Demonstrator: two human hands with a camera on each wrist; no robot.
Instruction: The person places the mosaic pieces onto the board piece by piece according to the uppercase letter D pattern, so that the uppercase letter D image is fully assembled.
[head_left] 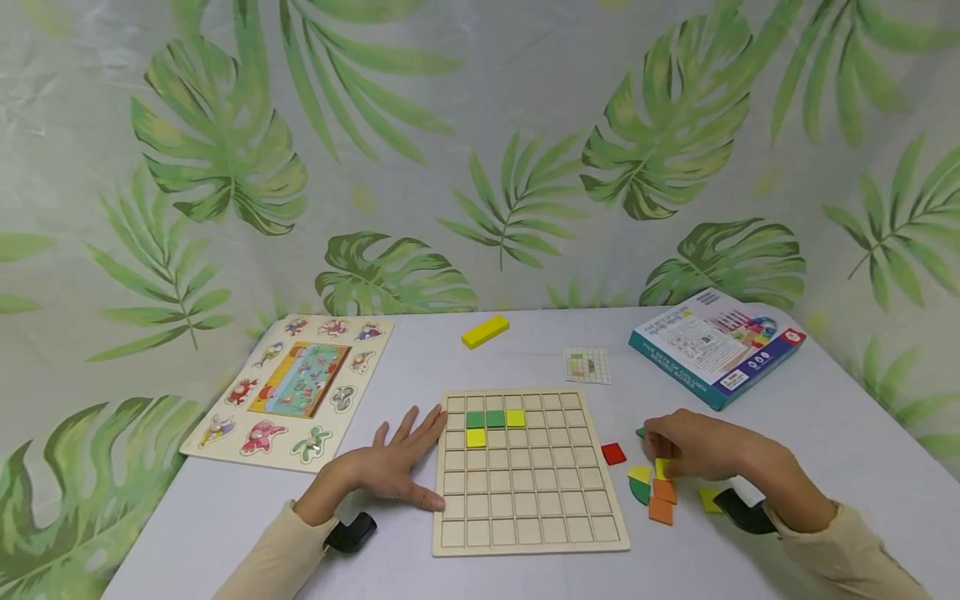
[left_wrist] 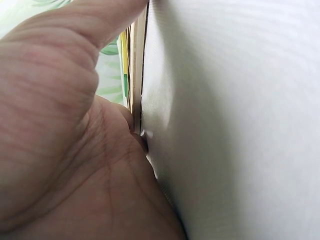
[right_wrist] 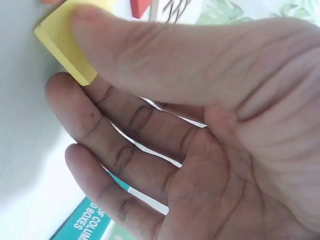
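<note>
A wooden grid board [head_left: 525,492] lies in the middle of the white table. On its upper rows sit two green tiles [head_left: 484,419] and two yellow tiles [head_left: 515,418]. My left hand [head_left: 397,462] rests flat on the table, fingers straight, against the board's left edge [left_wrist: 137,65]; the left wrist view is filled by the palm [left_wrist: 60,125]. Right of the board, my right hand [head_left: 693,446] pinches a yellow tile [right_wrist: 62,37] between thumb and fingers, low over a cluster of loose pieces. Around it lie a red tile [head_left: 613,453], orange tiles [head_left: 662,500] and another yellow tile [head_left: 709,499].
A blue game box [head_left: 716,345] lies at the back right. A small pattern card [head_left: 587,365] and a long yellow block [head_left: 485,331] lie behind the board. An animal peg puzzle [head_left: 292,383] sits at the left. A leaf-print curtain hangs behind the table.
</note>
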